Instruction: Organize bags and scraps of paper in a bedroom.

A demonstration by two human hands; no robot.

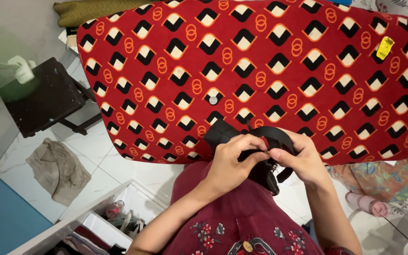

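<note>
At the near edge of the red patterned bed (pixel 260 71), a black strap (pixel 260 141) is being pinched by the left hand (pixel 234 160) and right hand (pixel 303 158), both clamped on it; it seems light and floppy, best gripped by its webbing.

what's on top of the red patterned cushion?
On the red patterned cushion: a yellow tag near its far right corner and a small round button mid-surface. The black strap in the left hand and right hand covers part of its near edge.

A stool (pixel 41 97) stands left of the mattress (pixel 270 71).
</note>
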